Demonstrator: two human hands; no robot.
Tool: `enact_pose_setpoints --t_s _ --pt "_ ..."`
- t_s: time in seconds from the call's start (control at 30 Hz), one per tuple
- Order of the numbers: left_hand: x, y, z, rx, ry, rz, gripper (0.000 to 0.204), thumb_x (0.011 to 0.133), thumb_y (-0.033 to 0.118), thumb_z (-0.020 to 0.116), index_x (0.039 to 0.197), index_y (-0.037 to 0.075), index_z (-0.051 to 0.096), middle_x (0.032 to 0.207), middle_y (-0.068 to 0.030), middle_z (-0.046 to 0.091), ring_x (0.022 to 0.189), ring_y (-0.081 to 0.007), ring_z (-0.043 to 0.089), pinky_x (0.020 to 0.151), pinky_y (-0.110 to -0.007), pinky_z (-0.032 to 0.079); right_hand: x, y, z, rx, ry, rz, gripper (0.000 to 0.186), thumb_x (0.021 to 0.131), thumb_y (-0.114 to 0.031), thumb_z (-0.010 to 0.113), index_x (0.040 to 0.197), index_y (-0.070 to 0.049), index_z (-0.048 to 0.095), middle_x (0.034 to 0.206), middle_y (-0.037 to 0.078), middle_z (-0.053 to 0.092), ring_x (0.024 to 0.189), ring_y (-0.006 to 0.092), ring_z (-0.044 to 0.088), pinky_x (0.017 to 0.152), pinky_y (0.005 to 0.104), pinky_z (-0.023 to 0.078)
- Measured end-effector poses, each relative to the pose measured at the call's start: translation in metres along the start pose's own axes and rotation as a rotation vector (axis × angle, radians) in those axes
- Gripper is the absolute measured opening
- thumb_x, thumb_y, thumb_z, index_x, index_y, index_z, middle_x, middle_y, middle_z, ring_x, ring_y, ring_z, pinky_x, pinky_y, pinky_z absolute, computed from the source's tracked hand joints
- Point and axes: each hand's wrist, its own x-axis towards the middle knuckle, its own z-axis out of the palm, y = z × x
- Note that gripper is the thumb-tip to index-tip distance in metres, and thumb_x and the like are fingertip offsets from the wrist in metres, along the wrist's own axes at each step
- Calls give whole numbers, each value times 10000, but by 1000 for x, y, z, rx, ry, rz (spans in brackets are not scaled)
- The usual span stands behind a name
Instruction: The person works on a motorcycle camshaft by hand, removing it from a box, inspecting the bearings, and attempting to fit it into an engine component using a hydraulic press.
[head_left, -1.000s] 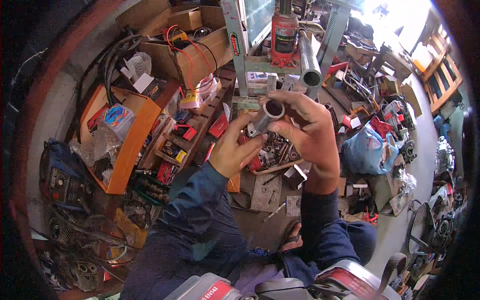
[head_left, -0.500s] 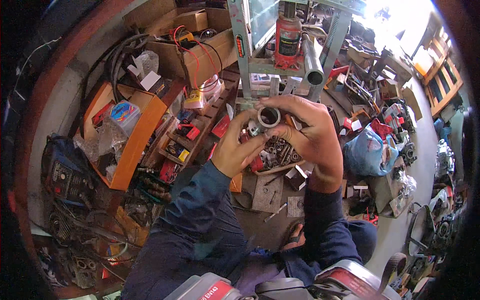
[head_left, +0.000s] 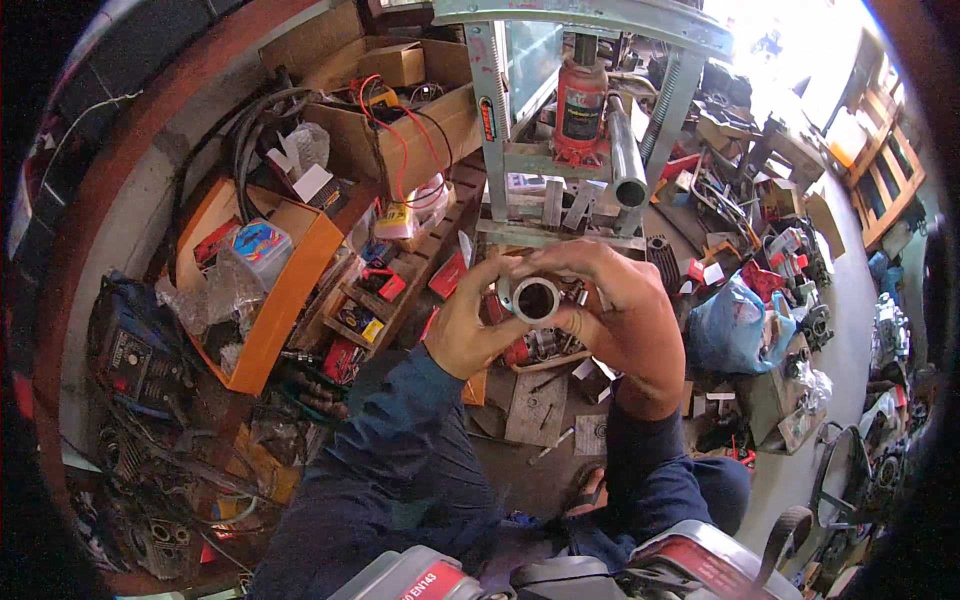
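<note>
A short, hollow metal cylinder [head_left: 537, 298], its round bore facing me, is held between both hands in front of the press frame. My left hand [head_left: 468, 322] is closed round its left side, with the thumb against the lower rim. From the right, my right hand [head_left: 625, 310] grips it, fingers curled over the top and thumb at the lower right edge. The hands hide most of the cylinder's outer wall. Small metal parts [head_left: 545, 345] lie just below and behind it, partly covered by my hands.
Ahead stands a grey-green press frame [head_left: 493, 120] with a red bottle jack [head_left: 580, 115] and a steel pipe [head_left: 627, 160]. An orange box [head_left: 290, 310] and a cardboard box [head_left: 430, 125] are at left; a blue plastic bag [head_left: 727, 320] sits at right.
The cylinder has come lower in the picture and its bore shows more squarely. Both hands still hold it, the right hand's fingers lower. The whole view has shifted slightly.
</note>
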Motion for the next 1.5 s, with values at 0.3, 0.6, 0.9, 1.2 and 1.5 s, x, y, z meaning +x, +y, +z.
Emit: enact_pose_setpoints --t_s 0.3,0.6,0.9,1.2,1.5 --pt "-3 -11 -7 43 -136 65 757 700 207 839 1343 24 483 1350 -166 545 1266 -297 535 1073 -393 412 -4 -7 -2 5 -79 -95 488 753 -222 760 1173 -33 599 1142 147 672 1043 346 651 882 400 526" --pt "4 -3 -2 -29 -162 -63 731 705 177 834 1330 12 495 1351 -166 544 1274 -289 528 1068 -390 417 -4 -10 -3 -5 -63 -68 477 760 -172 750 1183 -28 584 1158 152 659 1058 348 640 906 418 517" --pt "5 5 2 -154 -121 -60 667 777 151 807 1339 7 478 1295 -135 563 1214 -220 550 1037 -366 439 -2 -4 -1 -88 -48 -51 507 731 -129 753 1208 -56 596 1127 132 659 1099 334 614 927 410 506" --pt "0 0 -5 -41 -109 97 722 749 140 827 1358 12 460 1345 -169 536 1258 -279 532 1069 -387 417 -2 -8 2 -89 -40 -155 450 737 -132 752 1153 -48 602 1143 125 656 1073 338 627 916 408 518" --pt "3 10 -14 178 -193 146 768 701 186 855 1349 5 483 1354 -191 536 1269 -316 528 1074 -410 416 -3 -18 1 -105 -73 -178 402 788 -139 695 1168 -54 595 1169 135 641 1082 334 623 903 406 525"
